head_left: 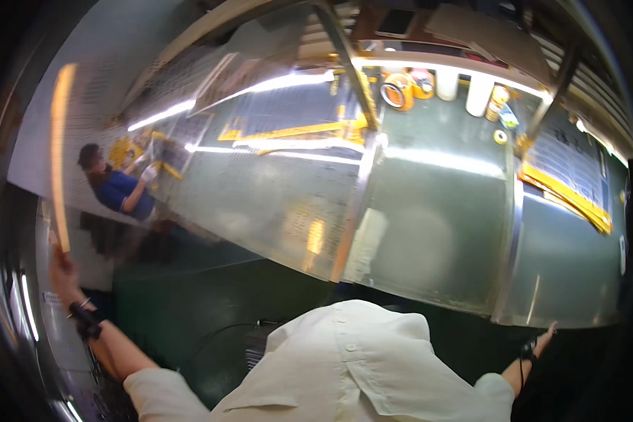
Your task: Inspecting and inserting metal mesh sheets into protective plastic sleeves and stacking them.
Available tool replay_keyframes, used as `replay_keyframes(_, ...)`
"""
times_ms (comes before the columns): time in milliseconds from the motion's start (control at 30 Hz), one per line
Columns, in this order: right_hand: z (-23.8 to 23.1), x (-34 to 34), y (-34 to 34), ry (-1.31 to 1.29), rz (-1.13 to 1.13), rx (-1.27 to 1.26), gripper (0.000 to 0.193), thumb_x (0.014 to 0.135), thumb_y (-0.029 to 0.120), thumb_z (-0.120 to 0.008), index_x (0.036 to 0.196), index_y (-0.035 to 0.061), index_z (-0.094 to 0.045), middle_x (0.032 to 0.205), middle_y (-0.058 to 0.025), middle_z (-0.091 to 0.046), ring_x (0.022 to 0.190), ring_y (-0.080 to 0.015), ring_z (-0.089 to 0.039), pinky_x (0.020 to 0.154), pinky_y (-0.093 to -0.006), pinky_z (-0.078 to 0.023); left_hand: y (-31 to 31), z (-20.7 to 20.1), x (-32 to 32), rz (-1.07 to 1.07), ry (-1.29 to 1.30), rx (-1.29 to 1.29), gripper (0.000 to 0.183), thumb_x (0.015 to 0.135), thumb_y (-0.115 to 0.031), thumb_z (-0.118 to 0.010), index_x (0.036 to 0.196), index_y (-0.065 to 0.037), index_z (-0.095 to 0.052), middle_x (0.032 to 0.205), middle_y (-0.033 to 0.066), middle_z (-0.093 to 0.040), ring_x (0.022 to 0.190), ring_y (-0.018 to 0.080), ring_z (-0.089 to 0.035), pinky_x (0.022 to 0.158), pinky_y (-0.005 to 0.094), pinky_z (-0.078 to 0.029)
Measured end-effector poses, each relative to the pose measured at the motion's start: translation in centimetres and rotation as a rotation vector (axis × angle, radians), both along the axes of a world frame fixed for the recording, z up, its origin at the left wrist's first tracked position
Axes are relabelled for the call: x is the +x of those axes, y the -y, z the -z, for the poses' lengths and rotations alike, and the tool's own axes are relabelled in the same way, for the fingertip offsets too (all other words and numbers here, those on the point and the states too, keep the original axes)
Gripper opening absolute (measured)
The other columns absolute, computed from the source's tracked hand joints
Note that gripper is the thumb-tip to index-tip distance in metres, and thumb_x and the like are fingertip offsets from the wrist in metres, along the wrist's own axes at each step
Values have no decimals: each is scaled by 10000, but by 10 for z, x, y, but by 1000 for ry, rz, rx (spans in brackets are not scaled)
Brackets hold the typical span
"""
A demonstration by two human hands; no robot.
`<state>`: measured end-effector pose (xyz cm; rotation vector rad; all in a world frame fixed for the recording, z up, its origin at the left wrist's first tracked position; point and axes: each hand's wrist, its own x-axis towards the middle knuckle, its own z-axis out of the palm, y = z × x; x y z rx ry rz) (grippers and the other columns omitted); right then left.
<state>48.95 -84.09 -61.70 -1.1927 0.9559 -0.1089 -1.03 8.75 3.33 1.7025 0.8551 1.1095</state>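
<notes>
Our front edge is that of the workbench (436, 218), which runs slantwise before us, its near side dropping toward the right. Between that edge and our shirt (352, 352) lies a band of dark green floor (190, 288), wider at the bench's left. Our right hand (544, 339) is just beside the bench's near right edge; we cannot tell whether its fingers are spread or bent, nor whether it touches. Our left hand (65, 271) is well out to the bench's left, fingers closed around the lower end of a long strip (60, 155).

The bench top is greenish and glossy, streaked with light and crossed by metal bars (359, 218). Along its back stand orange tape rolls (397, 93) and white cylinders (480, 95); on its right lie yellow-edged sheets (568, 179). Past its left part, a person in a blue top (123, 193) works with pale-gloved hands.

The strip is narrow and yellowish tan, near upright, slightly bowed, perhaps through the lens, and bright along its length.
</notes>
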Motion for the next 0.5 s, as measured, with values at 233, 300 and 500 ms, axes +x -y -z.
replay_keyframes(233,-71,36,-18,238,13,-516,561,837,273,-546,1323,91,-332,1324,-118,-379,1182,-230,-393,965,-386,-292,-48,277,91,-316,400,-567,147,847,-160,-572,931,-42,-595,849,75,-645,748,116,-631,521,185,-512)
replay_keyframes(300,-97,54,-91,396,-218,-525,473,859,220,-518,1293,98,-374,1280,-98,-414,1118,-181,-436,914,-341,-335,-59,349,136,-227,355,-644,99,851,-164,-569,825,-68,-570,722,30,-589,578,78,-547,457,145,-416)
replay_keyframes(500,-221,64,-447,660,-1009,-573,293,884,127,-459,1166,57,-500,1023,-96,-574,833,-161,-563,735,-267,-454,-93,509,231,-307,164,-834,114,883,-218,-514,920,-113,-540,780,61,-651,606,143,-624,427,224,-432)
